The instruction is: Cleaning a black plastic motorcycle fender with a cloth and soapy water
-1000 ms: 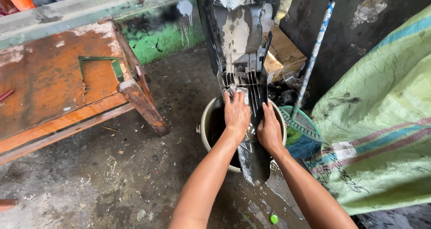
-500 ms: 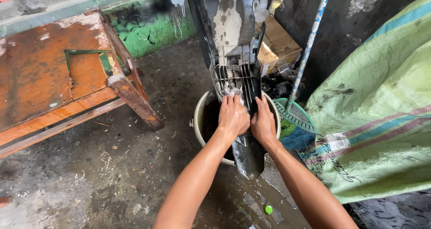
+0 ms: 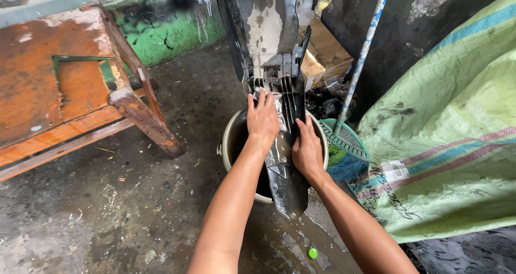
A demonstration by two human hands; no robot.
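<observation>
We press a grey rag with our left hand onto the wet black panel; our right hand steadies it over the bucket.

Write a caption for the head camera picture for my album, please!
Two bare hands, left hand and right hand, press on a wet black plastic panel held over a metal pot.

Orange wooden bench, broom, green sack

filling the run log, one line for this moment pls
left hand: pressing rag on black plastic panel | right hand: steadying panel | below: bucket | floor: wet
</observation>
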